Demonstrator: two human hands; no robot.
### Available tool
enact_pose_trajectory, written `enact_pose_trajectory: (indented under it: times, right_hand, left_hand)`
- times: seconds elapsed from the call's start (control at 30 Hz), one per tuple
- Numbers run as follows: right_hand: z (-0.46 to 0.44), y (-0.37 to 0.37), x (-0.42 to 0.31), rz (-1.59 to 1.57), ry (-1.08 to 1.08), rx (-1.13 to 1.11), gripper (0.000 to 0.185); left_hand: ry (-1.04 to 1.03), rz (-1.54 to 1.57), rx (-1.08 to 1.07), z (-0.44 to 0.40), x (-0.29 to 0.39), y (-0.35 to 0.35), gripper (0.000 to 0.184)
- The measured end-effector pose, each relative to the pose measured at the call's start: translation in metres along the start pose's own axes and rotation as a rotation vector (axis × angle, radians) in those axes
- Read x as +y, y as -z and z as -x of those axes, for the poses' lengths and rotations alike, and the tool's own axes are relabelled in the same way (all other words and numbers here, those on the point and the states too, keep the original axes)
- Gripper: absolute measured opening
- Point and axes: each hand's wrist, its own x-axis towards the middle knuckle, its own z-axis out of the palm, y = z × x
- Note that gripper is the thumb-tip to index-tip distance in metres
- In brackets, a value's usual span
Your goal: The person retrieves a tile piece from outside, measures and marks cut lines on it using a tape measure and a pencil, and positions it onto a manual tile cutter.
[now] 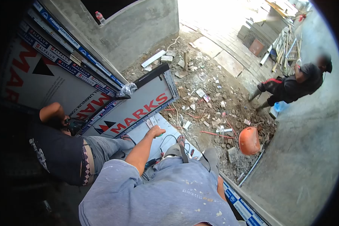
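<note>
My left hand (154, 131) is closed round a small green-handled tool (160, 135), held low over a pale board (164, 124). Just beyond it stands a framed panel (137, 113) marked MARKS, leaning at a slant. Of my right side only the forearm (221, 187) shows, beside my body; the hand itself is hidden. A power tool (151, 163) with a dark cable lies partly hidden near my left forearm.
A co-worker (60, 150) bends at the left, near a dark tool and stacked panels (52, 71). Rubble (211, 105) covers the ground ahead, with an orange container (249, 140). Another person (301, 83) stands by the right wall. Poles (286, 49) lie behind.
</note>
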Motion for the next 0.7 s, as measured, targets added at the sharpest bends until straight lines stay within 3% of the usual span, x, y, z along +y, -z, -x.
enact_pose_trajectory:
  times: [0.13,0.3,0.37,0.43,0.5,0.57,0.63,0.7]
  right_hand:
    - [0.016,0.059,-0.063,-0.423,-0.239,-0.135,0.041]
    - [-0.018,0.114,-0.112,-0.704,-0.243,-0.132,0.047]
    - [-0.073,0.113,-0.091,-0.575,-0.126,-0.256,0.049]
    - [-0.116,0.137,-0.093,-0.535,-0.213,-0.183,0.038]
    - [-0.17,0.168,-0.103,-0.729,-0.445,-0.156,0.028]
    - [-0.224,0.207,-0.115,-0.842,-0.44,-0.073,0.025]
    - [-0.282,0.243,-0.122,-0.796,-0.315,-0.065,0.026]
    - [-0.331,0.278,-0.135,-0.827,-0.153,0.069,0.026]
  left_hand:
    - [-0.016,-0.039,0.196,-0.037,0.045,0.031,0.055]
    - [-0.219,-0.05,0.012,-0.08,0.116,0.004,0.048]
    - [-0.115,-0.005,0.017,-0.073,0.14,-0.008,0.048]
    - [-0.02,-0.188,-0.032,-0.115,0.128,-0.035,0.052]
    - [0.178,-0.29,0.093,-0.1,0.145,-0.055,0.06]
    - [0.32,-0.286,0.009,-0.107,0.157,-0.075,0.064]
    - [0.309,-0.39,0.003,-0.12,0.173,-0.095,0.059]
    - [0.279,-0.385,0.01,-0.2,0.168,-0.128,0.056]
